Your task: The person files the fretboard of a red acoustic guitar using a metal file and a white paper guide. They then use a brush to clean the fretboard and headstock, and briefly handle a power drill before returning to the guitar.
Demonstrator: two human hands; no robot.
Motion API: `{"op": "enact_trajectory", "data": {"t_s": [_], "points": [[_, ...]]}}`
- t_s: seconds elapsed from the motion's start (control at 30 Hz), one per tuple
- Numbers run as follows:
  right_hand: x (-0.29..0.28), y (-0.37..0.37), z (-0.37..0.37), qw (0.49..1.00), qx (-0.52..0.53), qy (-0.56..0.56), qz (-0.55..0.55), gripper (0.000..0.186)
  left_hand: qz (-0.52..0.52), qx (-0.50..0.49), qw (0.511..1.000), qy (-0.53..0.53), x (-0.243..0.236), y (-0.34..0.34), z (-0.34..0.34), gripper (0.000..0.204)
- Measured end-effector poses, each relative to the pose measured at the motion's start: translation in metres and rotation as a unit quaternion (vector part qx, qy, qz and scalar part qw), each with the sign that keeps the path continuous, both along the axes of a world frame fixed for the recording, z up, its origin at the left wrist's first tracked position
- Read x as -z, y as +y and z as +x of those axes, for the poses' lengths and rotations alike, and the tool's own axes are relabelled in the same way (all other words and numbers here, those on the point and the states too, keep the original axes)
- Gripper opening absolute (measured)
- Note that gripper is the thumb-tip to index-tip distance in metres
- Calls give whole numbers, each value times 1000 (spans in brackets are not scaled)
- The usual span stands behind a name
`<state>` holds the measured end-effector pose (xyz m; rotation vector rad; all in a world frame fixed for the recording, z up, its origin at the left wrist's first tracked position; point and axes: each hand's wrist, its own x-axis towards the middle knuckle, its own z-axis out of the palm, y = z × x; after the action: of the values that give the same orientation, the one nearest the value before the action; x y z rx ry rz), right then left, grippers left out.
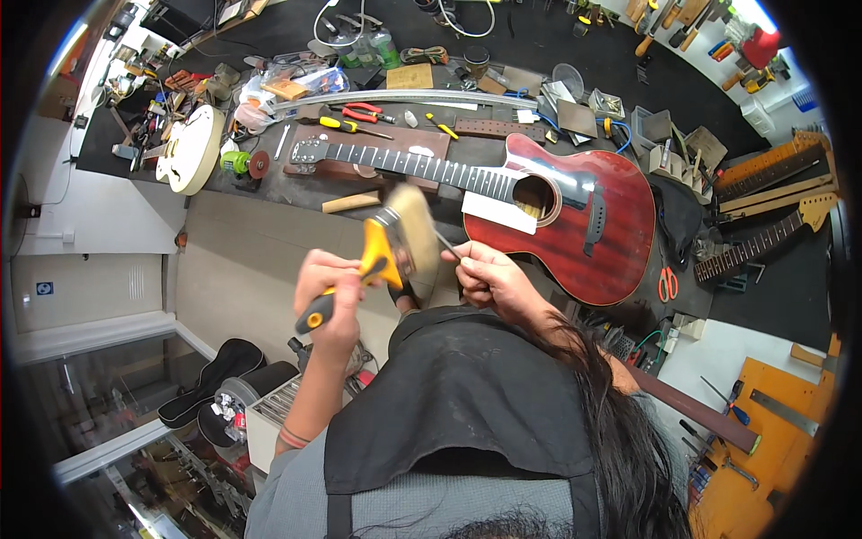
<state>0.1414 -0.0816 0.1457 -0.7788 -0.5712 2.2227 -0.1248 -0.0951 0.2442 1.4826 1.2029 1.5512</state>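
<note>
My left hand (332, 292) is closed around the yellow-and-black handle of a wide brush (380, 251). The pale bristles point up and are smeared by motion. Just beside them, my right hand (498, 283) pinches a thin dark rod-like tool (445, 242), whose far end reaches toward the bristles. Whether the two touch, I cannot tell. Beyond both hands a red acoustic guitar (620, 180) lies face up on the dark bench without strings, its fretted neck (404, 164) stretching left. White paper sheets (498, 212) cover part of its top near the soundhole.
Orange-handled scissors (667, 284) lie right of the guitar. Red pliers (364, 114), a screwdriver (346, 126) and a long metal bar (395, 97) sit behind the neck. At left are a green grinder (242, 164) and a cream guitar body (193, 151); loose necks (750, 247) are at right.
</note>
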Motion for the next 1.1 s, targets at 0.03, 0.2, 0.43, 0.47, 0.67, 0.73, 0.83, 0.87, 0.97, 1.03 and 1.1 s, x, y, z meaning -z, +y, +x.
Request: {"op": "enact_trajectory", "data": {"t_s": [0.03,0.2,0.43,0.47,0.67,0.73,0.83,0.87,0.97,1.03,1.1], "points": [[-1,2,2,1000,11,2,-4,38,-16,70,996,56,3,-2,-16,16],[-9,4,10,1000,16,-9,-6,38,-6,32,996,81,8,-16,-23,19],[4,1,10,983,5,129,-129,33,-50,110,992,47,12,-4,-17,18],[8,0,12,981,-8,141,-135,33,-55,93,994,8,14,-7,-19,20],[10,-7,10,981,-33,125,-147,33,28,-71,990,-117,10,7,-11,17],[5,-6,5,982,-33,120,-140,31,4,-32,998,-61,12,5,-7,20],[1,-2,6,984,-22,105,-142,30,-65,106,992,-13,13,-4,-17,18],[1,-2,6,984,-19,101,-147,30,-79,124,989,-17,14,-10,-20,19],[2,-4,5,983,-24,102,-148,29,-6,22,996,-86,23,-3,-25,17],[3,-3,4,983,-31,108,-146,29,20,-60,992,-109,19,7,-16,14],[3,-1,2,982,-40,128,-134,30,-12,-9,1000,-27,17,7,-14,18]]}}
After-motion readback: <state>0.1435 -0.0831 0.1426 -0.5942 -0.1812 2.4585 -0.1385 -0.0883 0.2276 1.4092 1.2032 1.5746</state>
